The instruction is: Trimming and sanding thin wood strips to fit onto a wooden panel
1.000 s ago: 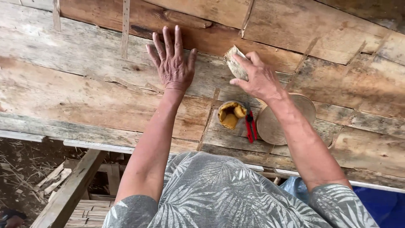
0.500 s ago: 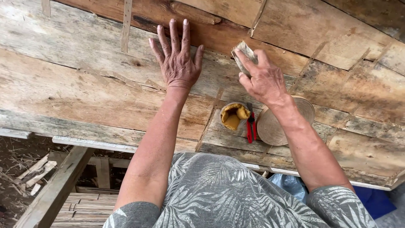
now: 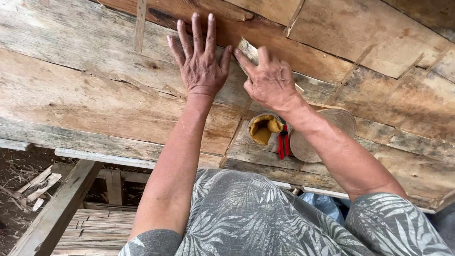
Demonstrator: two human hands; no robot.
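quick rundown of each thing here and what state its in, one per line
left hand: flat on the planks, fingers spread, holds nothing
right hand: gripping a small pale wooden piece against the plank
small container: open, yellow-brown paste inside
red-handled tool: lying on the planks, untouched
round woven piece: lying flat, partly hidden by the right forearm
wooden planks: weathered, thin strips across them

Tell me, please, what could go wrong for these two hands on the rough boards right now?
The left hand lies flat on weathered, splintery planks, so a splinter seems possible. The right hand presses a small wooden piece close to the left fingers, which might get nicked if it slips. The right forearm passes just above the open pot of yellow paste and could knock it.
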